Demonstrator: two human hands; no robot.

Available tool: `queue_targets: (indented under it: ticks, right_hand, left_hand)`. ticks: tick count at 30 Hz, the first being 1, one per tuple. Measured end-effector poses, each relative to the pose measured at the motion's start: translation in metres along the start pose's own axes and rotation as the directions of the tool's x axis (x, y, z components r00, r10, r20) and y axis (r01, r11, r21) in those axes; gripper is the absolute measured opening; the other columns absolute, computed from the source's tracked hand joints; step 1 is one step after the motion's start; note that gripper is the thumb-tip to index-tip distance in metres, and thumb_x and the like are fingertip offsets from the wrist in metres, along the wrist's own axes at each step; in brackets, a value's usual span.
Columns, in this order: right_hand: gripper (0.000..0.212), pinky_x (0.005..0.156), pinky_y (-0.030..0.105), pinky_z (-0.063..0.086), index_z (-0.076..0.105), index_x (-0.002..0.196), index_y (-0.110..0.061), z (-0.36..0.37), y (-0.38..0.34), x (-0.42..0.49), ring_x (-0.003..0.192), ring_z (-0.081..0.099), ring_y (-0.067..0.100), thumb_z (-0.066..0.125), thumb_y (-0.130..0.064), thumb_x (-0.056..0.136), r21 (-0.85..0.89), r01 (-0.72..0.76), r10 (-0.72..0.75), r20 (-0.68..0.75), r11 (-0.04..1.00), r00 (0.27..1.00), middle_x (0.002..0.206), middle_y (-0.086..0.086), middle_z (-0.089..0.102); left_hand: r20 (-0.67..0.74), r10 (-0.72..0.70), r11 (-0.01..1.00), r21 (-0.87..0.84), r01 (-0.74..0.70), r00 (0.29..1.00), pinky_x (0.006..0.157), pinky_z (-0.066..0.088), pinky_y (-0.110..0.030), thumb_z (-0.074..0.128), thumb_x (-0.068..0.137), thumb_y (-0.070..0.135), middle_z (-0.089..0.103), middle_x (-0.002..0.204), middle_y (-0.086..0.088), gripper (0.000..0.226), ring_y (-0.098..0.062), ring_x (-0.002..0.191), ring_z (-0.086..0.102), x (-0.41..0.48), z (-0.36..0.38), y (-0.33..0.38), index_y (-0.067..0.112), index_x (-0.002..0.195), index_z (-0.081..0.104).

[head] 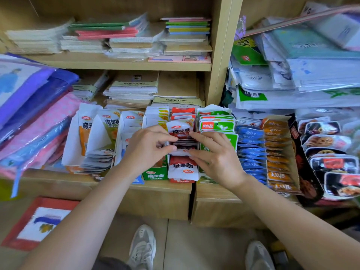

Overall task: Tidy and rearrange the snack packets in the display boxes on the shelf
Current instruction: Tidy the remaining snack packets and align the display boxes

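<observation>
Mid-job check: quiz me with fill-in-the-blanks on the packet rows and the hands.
1. The left hand and right hand pinch the packet stack, white and ____.
2. Between it and the blue packets stand the ____ packets.
3. Right of the blue packets lies the ____ row.
4. The front packet overhanging the box reads upside ____.
Missing: red; green; orange; down.

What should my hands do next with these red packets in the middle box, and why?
Probably press the pinched bunch back against the upright red packets. The left hand and right hand grip its sides, and a flopped packet hangs over the box front, needing room.
</observation>
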State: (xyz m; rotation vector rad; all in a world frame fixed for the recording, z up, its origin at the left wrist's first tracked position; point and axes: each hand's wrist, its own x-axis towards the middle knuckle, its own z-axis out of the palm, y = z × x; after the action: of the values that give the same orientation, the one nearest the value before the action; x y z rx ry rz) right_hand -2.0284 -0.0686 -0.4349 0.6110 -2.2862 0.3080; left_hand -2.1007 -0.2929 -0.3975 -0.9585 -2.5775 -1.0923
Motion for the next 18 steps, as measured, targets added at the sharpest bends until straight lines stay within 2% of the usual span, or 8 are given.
queue_targets:
  ticks: [3, 6, 10, 14, 18]
  right_hand:
    - [0.013, 0.091, 0.035, 0.038, 0.080, 0.096, -0.020, -0.002, -0.001, 0.001, 0.111, 0.057, 0.029, 0.069, -0.026, 0.092, 0.006, -0.011, 0.011, 0.019, 1.000, 1.000, 0.135, 0.008, 0.062]
    - [0.013, 0.090, 0.034, 0.036, 0.080, 0.093, -0.022, -0.007, -0.002, 0.004, 0.112, 0.057, 0.030, 0.070, -0.028, 0.090, 0.019, -0.052, 0.051, 0.037, 0.998, 0.998, 0.136, 0.005, 0.062]
    - [0.011, 0.089, 0.039, 0.038, 0.081, 0.091, -0.026, -0.007, 0.001, 0.008, 0.115, 0.056, 0.030, 0.073, -0.033, 0.088, 0.028, -0.086, 0.085, 0.039, 0.996, 0.996, 0.137, -0.001, 0.061]
    - [0.011, 0.088, 0.043, 0.039, 0.081, 0.084, -0.025, -0.005, 0.006, 0.012, 0.112, 0.056, 0.028, 0.074, -0.034, 0.085, 0.034, -0.107, 0.107, -0.002, 0.994, 0.994, 0.131, -0.005, 0.065]
    - [0.009, 0.086, 0.043, 0.042, 0.076, 0.083, -0.016, -0.005, 0.004, 0.015, 0.104, 0.061, 0.023, 0.081, -0.024, 0.080, 0.089, -0.107, 0.116, -0.101, 0.990, 0.988, 0.115, -0.006, 0.073]
  left_hand:
    - [0.051, 0.043, 0.986, 0.161, -0.051, 0.998, 0.086, 0.054, -0.039, 0.081, 0.082, 0.034, 0.065, 0.105, 0.017, 0.030, -0.009, 0.092, 0.063, 0.008, 0.000, 0.001, 0.031, 0.111, 0.077]
    - [0.009, 0.082, 0.972, 0.220, -0.082, 0.997, 0.080, 0.054, -0.040, 0.079, 0.085, 0.032, 0.069, 0.101, 0.014, 0.018, -0.012, 0.089, 0.064, 0.015, 0.004, 0.004, 0.029, 0.103, 0.080]
    - [-0.038, 0.158, 0.959, 0.242, -0.145, 0.987, 0.068, 0.056, -0.039, 0.077, 0.087, 0.024, 0.071, 0.094, 0.015, 0.004, -0.007, 0.075, 0.063, 0.013, 0.007, 0.003, 0.025, 0.088, 0.082]
    - [-0.140, 0.167, 0.978, 0.145, -0.147, 0.976, 0.077, 0.059, -0.036, 0.077, 0.088, 0.021, 0.077, 0.099, 0.012, 0.006, -0.007, 0.087, 0.072, 0.003, 0.000, -0.002, 0.023, 0.091, 0.082]
    - [-0.200, 0.161, 0.987, 0.008, -0.162, 0.966, 0.075, 0.059, -0.030, 0.080, 0.084, 0.015, 0.077, 0.088, 0.009, 0.008, -0.003, 0.081, 0.072, -0.002, 0.002, 0.006, 0.017, 0.092, 0.082]
